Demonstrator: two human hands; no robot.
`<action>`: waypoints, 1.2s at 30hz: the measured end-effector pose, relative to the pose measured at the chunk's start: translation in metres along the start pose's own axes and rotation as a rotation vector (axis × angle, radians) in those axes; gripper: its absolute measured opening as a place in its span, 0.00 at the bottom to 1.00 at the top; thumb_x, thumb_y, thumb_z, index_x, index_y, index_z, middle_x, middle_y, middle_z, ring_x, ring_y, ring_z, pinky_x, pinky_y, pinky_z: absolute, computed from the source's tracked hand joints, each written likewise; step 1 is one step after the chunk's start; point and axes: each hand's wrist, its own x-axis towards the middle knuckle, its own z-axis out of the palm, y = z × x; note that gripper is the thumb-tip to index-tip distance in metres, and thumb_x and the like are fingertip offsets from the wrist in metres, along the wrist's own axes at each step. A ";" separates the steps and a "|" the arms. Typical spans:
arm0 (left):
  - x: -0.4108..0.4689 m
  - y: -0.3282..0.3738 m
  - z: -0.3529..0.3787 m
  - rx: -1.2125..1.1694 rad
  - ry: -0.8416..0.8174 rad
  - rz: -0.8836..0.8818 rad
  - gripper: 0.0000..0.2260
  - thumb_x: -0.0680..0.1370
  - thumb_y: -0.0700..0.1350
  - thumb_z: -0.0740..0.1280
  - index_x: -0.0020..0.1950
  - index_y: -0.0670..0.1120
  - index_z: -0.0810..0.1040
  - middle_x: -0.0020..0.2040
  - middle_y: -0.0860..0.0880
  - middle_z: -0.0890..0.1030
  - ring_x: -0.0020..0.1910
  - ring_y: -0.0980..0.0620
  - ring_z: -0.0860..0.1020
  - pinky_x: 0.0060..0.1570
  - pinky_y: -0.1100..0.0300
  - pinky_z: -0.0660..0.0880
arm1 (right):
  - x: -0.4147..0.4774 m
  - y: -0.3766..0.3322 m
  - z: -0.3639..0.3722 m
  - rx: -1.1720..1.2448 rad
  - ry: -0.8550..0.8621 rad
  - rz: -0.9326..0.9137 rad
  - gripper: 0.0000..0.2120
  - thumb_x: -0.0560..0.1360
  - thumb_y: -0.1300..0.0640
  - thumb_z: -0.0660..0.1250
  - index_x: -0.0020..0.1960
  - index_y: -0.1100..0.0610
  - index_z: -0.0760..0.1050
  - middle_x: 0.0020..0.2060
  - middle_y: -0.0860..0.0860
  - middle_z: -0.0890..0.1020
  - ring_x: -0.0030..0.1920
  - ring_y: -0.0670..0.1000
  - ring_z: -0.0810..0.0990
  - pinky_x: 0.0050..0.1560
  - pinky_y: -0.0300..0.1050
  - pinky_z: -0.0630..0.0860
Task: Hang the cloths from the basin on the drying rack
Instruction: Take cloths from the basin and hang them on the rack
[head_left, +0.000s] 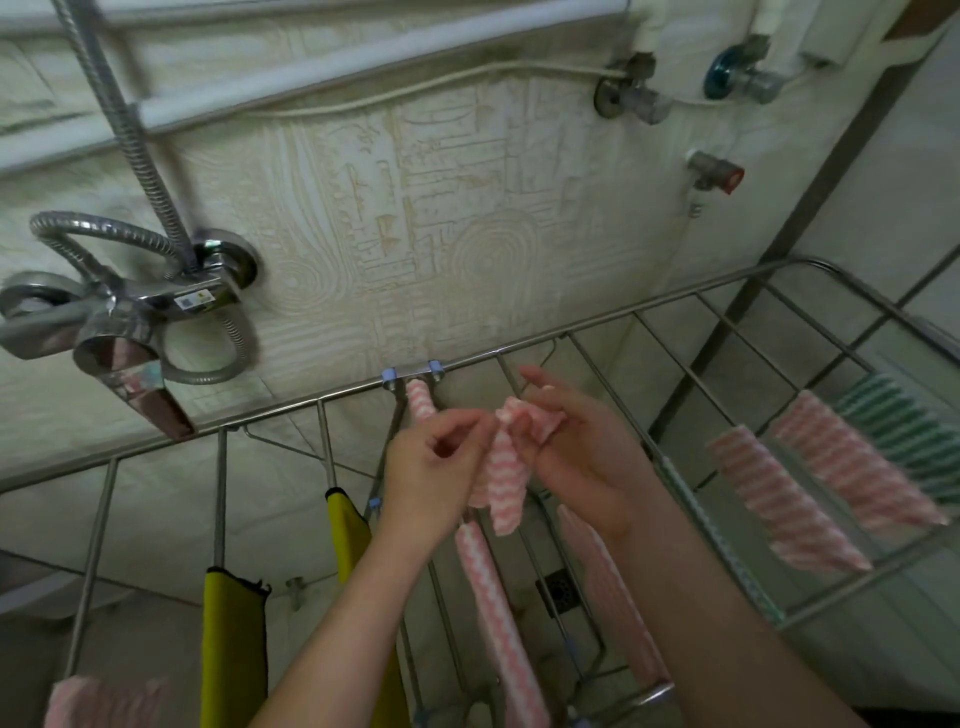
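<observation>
Pink-and-white wavy-striped cloth (503, 467) is held bunched above the middle rods of the silver metal drying rack (221, 493). The left hand (434, 470) has its fingers curled and pinches the cloth's left edge, while the right hand (584, 457) grips the crumpled top with the index finger sticking out. Directly below hang two long pink striped cloths (498, 623); yellow cloths (234, 649) sit on rods to the left, pink striped cloths (789, 499) and a green striped cloth (898, 415) on the right wing, and a chrome shower mixer (119, 322) with coiled hose juts from the wall at left, well apart from the hands.
</observation>
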 end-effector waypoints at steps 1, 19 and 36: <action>0.001 0.002 0.000 -0.043 0.025 0.012 0.05 0.77 0.43 0.67 0.47 0.47 0.83 0.40 0.47 0.83 0.40 0.48 0.81 0.43 0.54 0.77 | -0.004 0.000 0.001 -0.009 -0.002 -0.024 0.17 0.68 0.68 0.64 0.56 0.60 0.73 0.39 0.57 0.78 0.39 0.51 0.78 0.39 0.40 0.80; 0.043 0.071 -0.007 0.691 -0.572 0.207 0.09 0.66 0.52 0.77 0.44 0.55 0.81 0.38 0.54 0.80 0.37 0.59 0.75 0.38 0.62 0.72 | -0.050 -0.066 0.002 -1.599 0.155 -0.478 0.07 0.69 0.60 0.73 0.39 0.49 0.80 0.28 0.44 0.77 0.29 0.37 0.74 0.32 0.34 0.69; 0.138 -0.005 0.090 0.089 -0.037 -0.121 0.10 0.74 0.37 0.66 0.38 0.50 0.81 0.35 0.44 0.83 0.32 0.45 0.82 0.34 0.51 0.81 | -0.004 -0.082 -0.083 -1.076 0.433 -0.248 0.06 0.78 0.58 0.66 0.43 0.56 0.79 0.42 0.51 0.82 0.41 0.46 0.83 0.39 0.40 0.82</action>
